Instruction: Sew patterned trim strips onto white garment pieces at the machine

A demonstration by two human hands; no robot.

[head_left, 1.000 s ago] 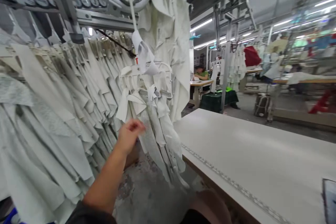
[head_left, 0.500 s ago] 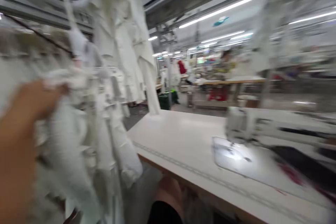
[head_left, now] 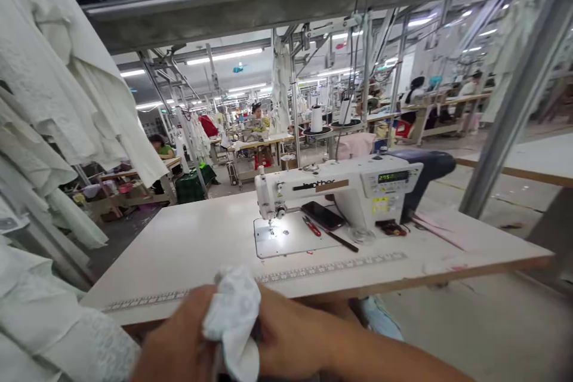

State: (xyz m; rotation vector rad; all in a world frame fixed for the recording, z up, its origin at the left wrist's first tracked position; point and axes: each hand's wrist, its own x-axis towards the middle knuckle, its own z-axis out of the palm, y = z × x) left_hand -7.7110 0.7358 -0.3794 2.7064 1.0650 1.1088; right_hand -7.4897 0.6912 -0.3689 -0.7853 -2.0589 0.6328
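Both of my hands meet low in the view, at the near edge of the white sewing table [head_left: 192, 245]. My left hand [head_left: 179, 343] and my right hand [head_left: 290, 337] are closed on a bunched piece of white cloth [head_left: 235, 322], which sticks up between them. The cloth seems to run down to the white fabric [head_left: 58, 334] at the lower left. Beyond my hands stands a white sewing machine [head_left: 340, 188] with its lamp lit over the needle plate [head_left: 286, 236].
White garment pieces [head_left: 54, 89] hang at the left. A phone [head_left: 322, 215], red snips [head_left: 312, 226] and a dark pen lie by the machine. A ruler strip [head_left: 331, 265] runs along the table front. A metal post [head_left: 514, 101] stands right. Other people sit at distant tables.
The view has swung right from the rack of hanging pieces to the sewing machine. My left hand has come off the rack with white cloth, and my right hand now grips it too.
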